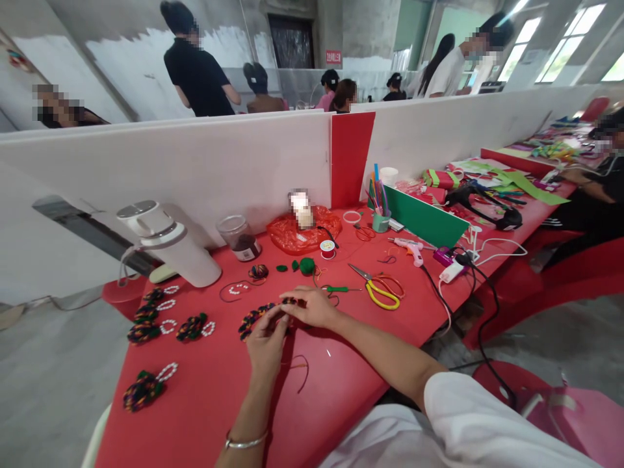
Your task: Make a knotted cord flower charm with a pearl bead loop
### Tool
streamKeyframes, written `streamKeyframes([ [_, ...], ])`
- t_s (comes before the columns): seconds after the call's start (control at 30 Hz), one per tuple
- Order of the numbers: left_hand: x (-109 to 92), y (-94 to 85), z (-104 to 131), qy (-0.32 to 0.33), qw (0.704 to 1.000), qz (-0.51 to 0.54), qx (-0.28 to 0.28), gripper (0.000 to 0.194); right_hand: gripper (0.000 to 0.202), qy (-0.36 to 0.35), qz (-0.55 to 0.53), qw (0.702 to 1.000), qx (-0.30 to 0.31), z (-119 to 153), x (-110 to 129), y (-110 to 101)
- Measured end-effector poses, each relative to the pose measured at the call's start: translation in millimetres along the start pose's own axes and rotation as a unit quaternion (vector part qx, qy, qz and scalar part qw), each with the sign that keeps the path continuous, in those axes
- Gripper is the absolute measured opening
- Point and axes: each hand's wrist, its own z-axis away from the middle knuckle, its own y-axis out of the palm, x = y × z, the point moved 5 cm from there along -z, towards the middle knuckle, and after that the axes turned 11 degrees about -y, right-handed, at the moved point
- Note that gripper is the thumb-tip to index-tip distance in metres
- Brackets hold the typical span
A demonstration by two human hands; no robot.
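Note:
My left hand [267, 333] and my right hand [312, 308] meet over the red table. Both are closed on a dark multicoloured yarn strip [249, 321], knotted or crocheted by its look, which curves out to the left. Part of the strip is hidden under the fingers. A thin loose yarn end [306, 377] lies below the hands. Just beyond them are a green-handled crochet hook [336, 289], a green yarn ball [307, 266] and a small multicoloured yarn ball [258, 272]. Yellow-handled scissors [383, 296] lie to the right of my right hand.
Several yarn pieces with white bead loops [143, 390] lie at the left. Behind stand a white tumbler [170, 250], a clear jar [238, 237] and a red plastic bag [280, 237]. A pink glue gun [414, 250], power cables and a green divider [422, 218] are right. Co-workers sit nearby.

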Motion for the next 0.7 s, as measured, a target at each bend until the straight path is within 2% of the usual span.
streamKeyframes([
  [0.17,-3,4.9,2,-0.001,1.000,0.002,0.017,0.044,0.029,0.064,-0.115,0.991,-0.017,-1,-12,6],
  [0.27,-4,4.4,2,-0.011,1.000,0.002,0.008,0.044,0.029,0.102,-0.167,0.979,-0.050,-2,-21,7],
  [0.43,-4,-4.6,0,-0.026,0.998,-0.025,-0.044,0.039,0.033,0.186,-0.312,0.927,-0.096,0,-37,3],
  [0.53,-3,-16.4,-6,-0.029,0.996,-0.021,-0.080,0.037,0.034,0.185,-0.340,0.915,-0.112,-2,-41,-4],
  [0.63,-5,-32.1,-14,0.009,0.988,-0.072,-0.133,0.032,0.040,0.175,-0.343,0.918,-0.099,-5,-41,-10],
  [0.7,-8,-37.2,-18,0.040,0.981,-0.129,-0.137,0.027,0.041,0.172,-0.354,0.914,-0.096,-5,-40,-13],
])
